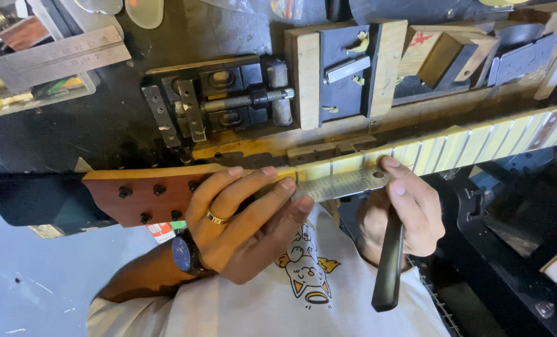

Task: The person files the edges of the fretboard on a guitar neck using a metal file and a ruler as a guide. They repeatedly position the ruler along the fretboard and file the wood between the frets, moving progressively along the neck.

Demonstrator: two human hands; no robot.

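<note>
I am holding the long wooden guitar neck (328, 163) with my left hand (244, 221), fingers curled over its near edge by the reddish-brown headstock (138, 196). My right hand (403, 212) is pinching a thin steel ruler (344, 183) flat along that edge while gripping a black handle (389, 268). The black metal vise (219, 103) is sitting close behind.

dark workbench (122, 134), black vise (219, 100), guitar neck (453, 146)

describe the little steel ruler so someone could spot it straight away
Find the long guitar neck lying across the bench. Both hands meet at its near edge, and the steel ruler bridges them, left hand to right hand. It is the only thin silvery strip there, holed at one end.
</note>
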